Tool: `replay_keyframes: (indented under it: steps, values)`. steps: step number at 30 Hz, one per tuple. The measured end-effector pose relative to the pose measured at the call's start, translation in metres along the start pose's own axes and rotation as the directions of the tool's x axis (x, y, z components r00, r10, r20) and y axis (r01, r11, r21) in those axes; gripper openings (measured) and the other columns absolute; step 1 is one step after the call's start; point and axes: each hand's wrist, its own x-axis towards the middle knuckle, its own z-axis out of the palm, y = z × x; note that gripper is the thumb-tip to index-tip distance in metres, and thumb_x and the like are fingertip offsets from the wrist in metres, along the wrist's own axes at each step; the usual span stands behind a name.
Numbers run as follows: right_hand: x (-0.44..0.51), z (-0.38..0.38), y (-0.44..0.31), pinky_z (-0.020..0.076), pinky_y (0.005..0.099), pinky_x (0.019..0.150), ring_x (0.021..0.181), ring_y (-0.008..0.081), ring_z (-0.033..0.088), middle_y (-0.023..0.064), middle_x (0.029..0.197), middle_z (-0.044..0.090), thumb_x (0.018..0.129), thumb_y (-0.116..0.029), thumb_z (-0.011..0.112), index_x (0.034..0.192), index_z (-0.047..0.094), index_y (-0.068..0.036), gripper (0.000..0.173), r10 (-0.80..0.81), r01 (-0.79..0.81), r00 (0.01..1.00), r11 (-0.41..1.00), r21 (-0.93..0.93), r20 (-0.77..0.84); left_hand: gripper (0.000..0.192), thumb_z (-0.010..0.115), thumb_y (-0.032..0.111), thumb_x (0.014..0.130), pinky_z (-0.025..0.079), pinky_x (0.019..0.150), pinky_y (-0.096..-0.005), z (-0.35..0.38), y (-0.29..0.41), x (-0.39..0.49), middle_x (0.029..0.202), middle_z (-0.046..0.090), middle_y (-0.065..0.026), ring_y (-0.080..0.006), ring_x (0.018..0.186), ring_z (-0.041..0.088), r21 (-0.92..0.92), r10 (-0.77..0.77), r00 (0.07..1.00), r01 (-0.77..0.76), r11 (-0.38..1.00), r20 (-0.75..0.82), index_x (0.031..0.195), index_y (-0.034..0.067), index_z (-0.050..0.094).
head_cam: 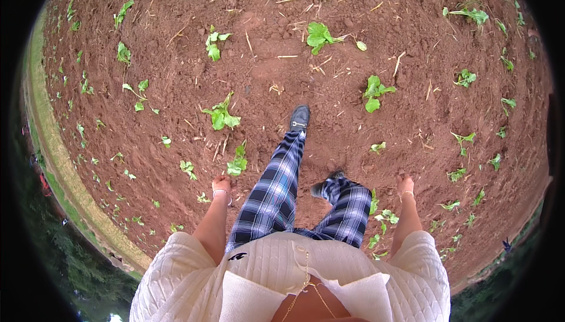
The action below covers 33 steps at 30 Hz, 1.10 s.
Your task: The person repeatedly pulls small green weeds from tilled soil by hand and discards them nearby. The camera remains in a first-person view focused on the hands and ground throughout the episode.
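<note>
My left hand [221,184] hangs beside my left thigh with a bracelet at the wrist, just below a leafy green seedling [237,163]. Its fingers look curled, and I cannot make out anything in them. On the other side, my right hand [404,184] hangs over brown soil [282,61], with a thin bracelet; its fingertips point down and are too small to read. A small seedling [378,147] grows ahead of that hand. Between the hands are my legs in plaid trousers, one dark loafer [300,118] set forward and the other [318,188] behind.
Rows of wilted-looking seedlings run on both sides, among them one ahead to the left [222,113] and one ahead to the right [376,93]. Straw pieces [399,63] lie scattered on the uneven soil. A grass strip [66,180] and dark trees [66,255] border the field at left.
</note>
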Motion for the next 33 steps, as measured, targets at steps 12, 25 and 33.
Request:
replay_keyframes:
  steps: [12, 25, 33]
  values:
    - [0.017, -0.004, -0.241, 0.0472, 0.0444, 0.075, 0.088, 0.0394, 0.06, 0.0243, 0.089, 0.062, 0.088, -0.029, 0.054, 0.098, 0.057, 0.0, 0.03, -0.044, 0.035, 0.998, 0.985, 0.17, 0.05, 0.014, 0.056, 0.007, 0.088, 0.054, 0.055, -0.0302, 0.052, 0.306, -0.047, 0.088, 0.06, -0.006, -0.017, 0.069, 0.062, -0.118, 0.458, 0.831, -0.445, 0.888, 0.315, 0.102, 0.006, 0.054]
    - [0.136, -0.043, -0.511, 0.046, 0.0404, 0.082, 0.093, 0.0368, 0.056, 0.0214, 0.101, 0.056, 0.079, -0.007, 0.06, 0.107, 0.054, -0.002, 0.029, -0.021, 0.149, 0.975, 0.804, 0.575, -0.223, 0.014, 0.055, 0.012, 0.09, 0.053, 0.071, -0.0304, 0.265, 0.598, -0.086, 0.092, 0.062, -0.0098, -0.0193, 0.081, 0.063, 0.042, 0.418, 0.596, -0.606, 0.795, 0.685, 0.102, 0.004, 0.056]
    - [0.221, -0.007, -0.555, 0.0465, 0.0434, 0.075, 0.087, 0.0377, 0.057, 0.0197, 0.09, 0.059, 0.081, -0.01, 0.06, 0.09, 0.059, -0.003, 0.012, 0.126, 0.085, 0.928, 0.845, 0.528, -0.351, 0.014, 0.052, 0.009, 0.091, 0.05, 0.049, -0.0255, 0.421, 0.635, -0.053, 0.086, 0.061, -0.0115, -0.0189, 0.065, 0.062, 0.216, 0.09, 0.445, -0.591, 0.777, 0.891, 0.102, 0.001, 0.053]
